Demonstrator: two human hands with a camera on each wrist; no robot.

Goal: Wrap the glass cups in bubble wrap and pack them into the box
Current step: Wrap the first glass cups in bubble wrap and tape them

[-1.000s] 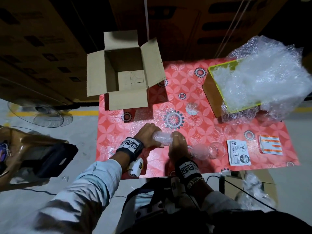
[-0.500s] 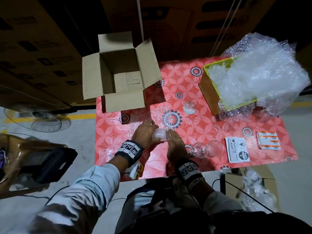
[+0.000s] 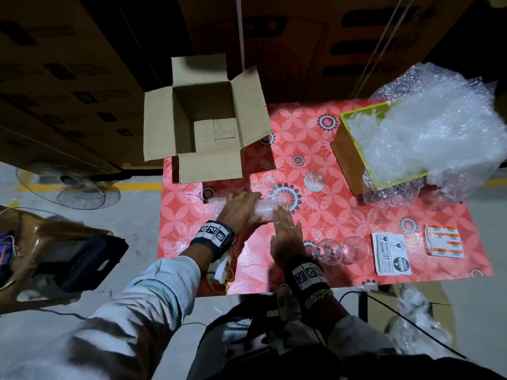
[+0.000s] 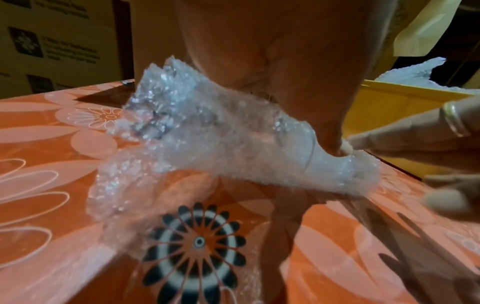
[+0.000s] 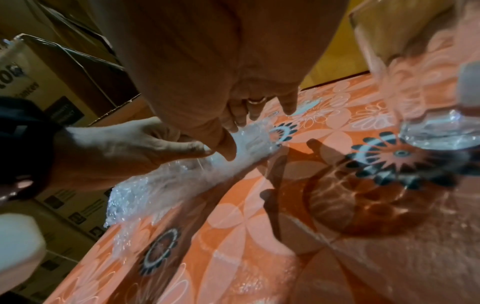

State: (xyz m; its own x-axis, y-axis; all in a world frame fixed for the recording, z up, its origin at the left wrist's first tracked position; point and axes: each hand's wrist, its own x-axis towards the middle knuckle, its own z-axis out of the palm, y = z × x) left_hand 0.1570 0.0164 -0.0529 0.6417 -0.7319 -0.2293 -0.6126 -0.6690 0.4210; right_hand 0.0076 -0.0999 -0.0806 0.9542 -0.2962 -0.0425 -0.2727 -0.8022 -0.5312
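A glass cup rolled in bubble wrap point(image 3: 264, 208) point(image 4: 233, 148) point(image 5: 194, 174) lies on its side on the red flowered table point(image 3: 343, 215). My left hand point(image 3: 241, 208) point(image 4: 285, 61) point(image 5: 124, 148) lies over its left part, thumb pressing the wrap. My right hand point(image 3: 285, 229) point(image 5: 221, 61) rests flat at its right end with straight fingers. The open cardboard box point(image 3: 208, 127) stands just beyond, at the table's far left corner. Two bare glass cups point(image 3: 329, 249) point(image 3: 354, 246) lie by my right wrist.
A yellow bin point(image 3: 348, 149) heaped with bubble wrap point(image 3: 428, 133) fills the far right. A small wrapped piece point(image 3: 312, 182) sits mid-table. Fragile labels point(image 3: 392, 253) and orange stickers point(image 3: 443, 239) lie at the right. A fan point(image 3: 71, 187) stands on the floor at left.
Both hands have moved away from the near edge toward the box, rolling the wrapped cup along the table. They went from gripping it to lying flatter on it.
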